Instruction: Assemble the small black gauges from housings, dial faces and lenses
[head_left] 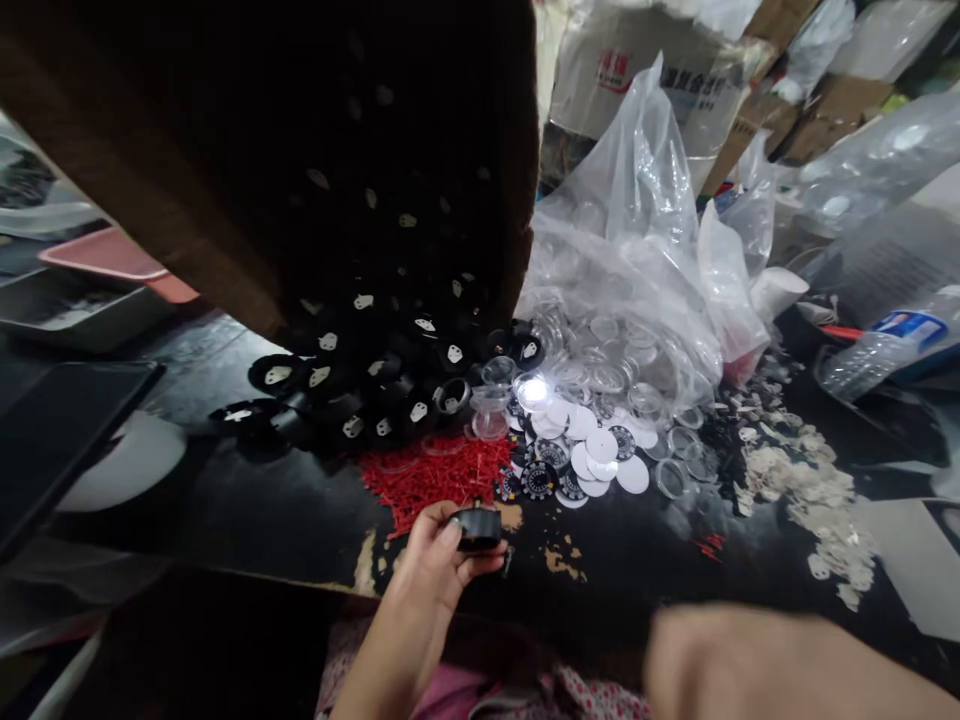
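Beneath the fingers of the left hand (427, 565) stretches a worn black tabletop (300, 525). Beyond those fingers and leftward, a big brown cardboard box (161, 200) lies with its dark mouth towards them, black round housings (277, 373) spilling from it. Beyond and to their right, a crumpled clear plastic bag (634, 220) spreads over clear plastic rings (671, 478); farther right lies a heap of flat off-white pieces (814, 490). Nearer, beyond the fingertips and rightward, white round discs (602, 445) overlap black-and-white printed dials (538, 480). Just beyond the fingers is a heap of thin red sticks (427, 475).

Well to their right, the right hand (712, 655) is blurred; I cannot tell whether its fingers grasp anything. The left fingers, parted by little more than the thickness of a short black cylindrical case (480, 530), pinch its left side, other fingers beneath. Seen edge-on, its wide axis runs left to right, its flat top facing up.
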